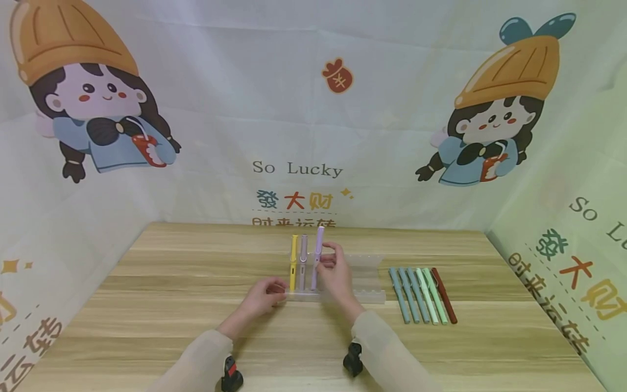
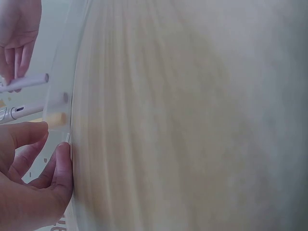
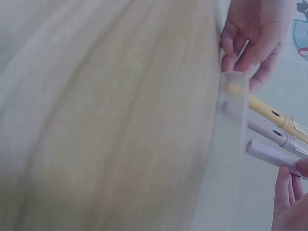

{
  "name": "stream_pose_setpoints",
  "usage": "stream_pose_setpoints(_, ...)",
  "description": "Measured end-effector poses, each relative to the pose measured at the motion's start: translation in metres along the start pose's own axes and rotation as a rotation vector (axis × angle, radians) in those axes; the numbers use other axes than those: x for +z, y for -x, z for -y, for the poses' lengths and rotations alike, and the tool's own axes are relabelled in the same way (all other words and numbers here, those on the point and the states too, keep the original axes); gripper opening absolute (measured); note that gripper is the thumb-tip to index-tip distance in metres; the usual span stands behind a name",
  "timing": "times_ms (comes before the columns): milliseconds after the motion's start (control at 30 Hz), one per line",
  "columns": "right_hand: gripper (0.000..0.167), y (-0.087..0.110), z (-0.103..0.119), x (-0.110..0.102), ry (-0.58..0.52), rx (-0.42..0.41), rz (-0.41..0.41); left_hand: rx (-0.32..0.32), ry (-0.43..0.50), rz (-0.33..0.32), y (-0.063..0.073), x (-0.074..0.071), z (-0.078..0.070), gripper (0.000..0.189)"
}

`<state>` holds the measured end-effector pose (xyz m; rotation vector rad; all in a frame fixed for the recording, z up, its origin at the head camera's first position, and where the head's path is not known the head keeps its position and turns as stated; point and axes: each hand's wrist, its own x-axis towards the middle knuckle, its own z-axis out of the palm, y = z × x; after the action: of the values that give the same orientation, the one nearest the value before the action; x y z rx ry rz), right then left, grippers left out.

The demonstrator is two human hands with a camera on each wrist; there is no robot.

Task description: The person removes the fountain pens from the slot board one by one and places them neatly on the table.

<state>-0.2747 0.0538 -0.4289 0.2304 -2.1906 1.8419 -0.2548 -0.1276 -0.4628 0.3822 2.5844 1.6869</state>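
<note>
At the left of the rack, the left hand (image 1: pixel 266 296) pinches the near left corner of the clear rack (image 1: pixel 370 296) between thumb and fingers; the left wrist view shows this grip, while the head view shows only curled fingers beside the corner. Next to the right, the yellow pen (image 1: pixel 293 267) and the greyish-purple pen (image 1: pixel 303 264) lean on the rack. Both wrist views show their lower ends behind its see-through near lip, a detail too small to read from the head. Right of these, the lilac pen (image 1: pixel 320 240) is pinched by the right hand (image 1: pixel 338 277); in the right wrist view its lower end shows clear of the lip, unlike its neighbours'. Only the head view takes in the far right row on the wooden table (image 1: pixel 147 305): three grey-blue pens (image 1: pixel 409 295), a pale mint pen (image 1: pixel 427 296), a green pen (image 1: pixel 436 296) and a dark red pen (image 1: pixel 444 295).
</note>
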Motion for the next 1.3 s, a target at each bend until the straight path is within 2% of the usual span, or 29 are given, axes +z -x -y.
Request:
stream_pose_setpoints(100, 0.046, -0.003, 0.003, -0.005, -0.005, 0.017, -0.001, -0.003, 0.007, -0.003, 0.000, 0.000, 0.000, 0.016)
stream_pose_setpoints(200, 0.047, -0.007, -0.004, -0.010, -0.019, 0.020, 0.002, -0.017, 0.004, -0.012, 0.000, 0.001, 0.000, 0.016)
stream_pose_setpoints(333, 0.047, -0.008, -0.007, -0.019, -0.029, -0.011, 0.003, -0.027, 0.000, -0.020, 0.001, 0.001, -0.001, 0.016)
stream_pose_setpoints(500, 0.044, -0.007, -0.017, -0.031, -0.040, -0.104, -0.002, -0.031, 0.003, -0.023, 0.001, 0.000, 0.000, 0.016)
stream_pose_setpoints(567, 0.043, -0.006, -0.020, -0.035, -0.038, -0.113, -0.007, -0.035, 0.004, -0.023, 0.001, 0.000, 0.000, 0.016)
stream_pose_setpoints(667, 0.044, -0.006, -0.021, -0.041, -0.020, -0.080, -0.024, -0.040, 0.007, -0.025, 0.001, 0.001, 0.000, 0.016)
stream_pose_setpoints(767, 0.044, -0.005, -0.019, -0.045, 0.034, -0.014, -0.038, -0.048, 0.006, -0.027, 0.000, 0.002, 0.000, 0.016)
stream_pose_setpoints(867, 0.045, -0.005, -0.018, -0.051, 0.034, 0.018, -0.034, -0.049, 0.004, -0.028, 0.000, 0.002, 0.000, 0.016)
stream_pose_setpoints(1100, 0.042, -0.006, -0.019, -0.066, 0.060, 0.011, -0.048, -0.064, 0.011, -0.028, -0.002, 0.002, 0.001, 0.016)
stream_pose_setpoints(1300, 0.042, -0.007, -0.019, -0.081, 0.098, 0.026, -0.060, -0.036, 0.009, -0.016, -0.002, 0.002, 0.002, 0.016)
